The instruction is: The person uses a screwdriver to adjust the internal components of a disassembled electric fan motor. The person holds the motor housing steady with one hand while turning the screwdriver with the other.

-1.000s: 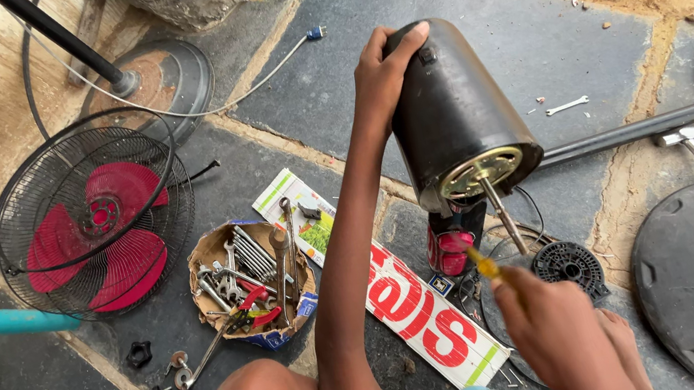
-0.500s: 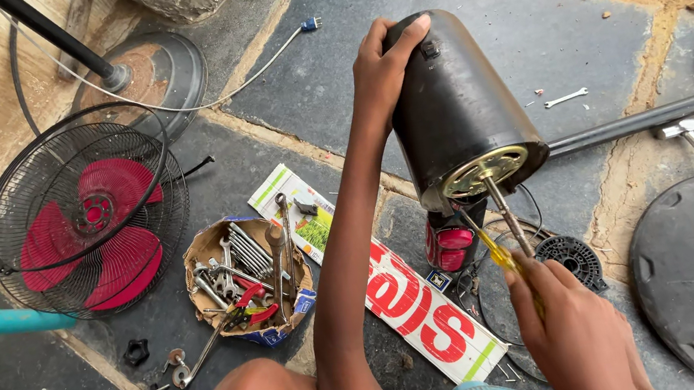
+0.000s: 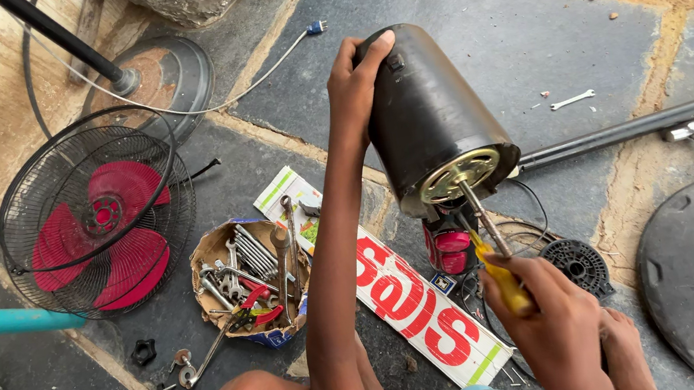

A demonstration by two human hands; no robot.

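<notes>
While the left hand [image 3: 352,83] grips the black motor housing [image 3: 432,116], the right hand [image 3: 553,320] holds a yellow screwdriver [image 3: 499,277]; tool tray [image 3: 208,254] nearby.

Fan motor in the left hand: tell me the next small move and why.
Probably bring the yellow-handled screwdriver tip up onto the brass end plate of the black fan motor. The left hand grips the motor's far end, tilting the plate and shaft toward the right hand, which holds the tool just below the plate, not clearly touching it.
</notes>
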